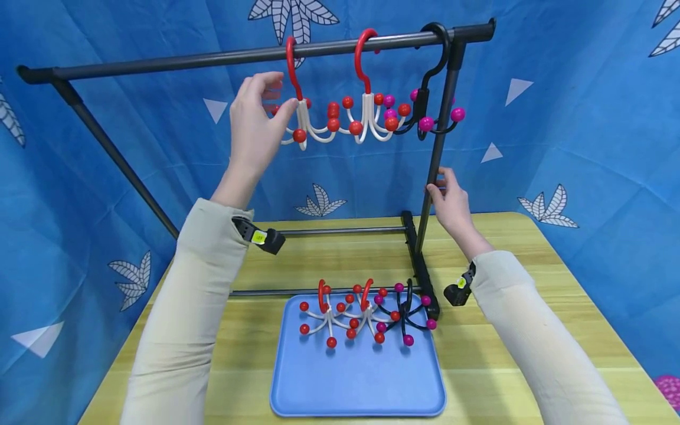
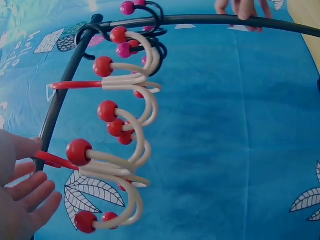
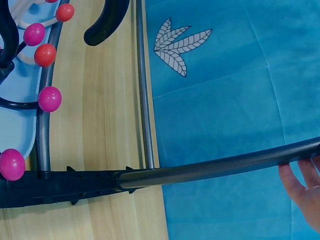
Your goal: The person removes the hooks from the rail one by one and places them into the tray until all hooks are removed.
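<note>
Black rack (image 1: 329, 49) towers over our blue tray (image 1: 356, 378). Two red-white hangers (image 1: 368, 109) plus black one (image 1: 421, 105) hang off its top bar (image 1: 186, 61); matching trio (image 1: 366, 309) sits in tray. Our left hand (image 1: 254, 121): loose, thumb wide of fingers, just beside leftmost hung hanger, can't tell if touching. Our right hand (image 1: 451, 200): gripping rack's right post (image 1: 437, 147).

Even, bright light drops soft shadows on the blue tray (image 1: 358, 383) below the left hand (image 1: 256, 124), while dimmer wrist views bow the rack post (image 2: 200, 20) at the right hand (image 1: 451, 202).
</note>
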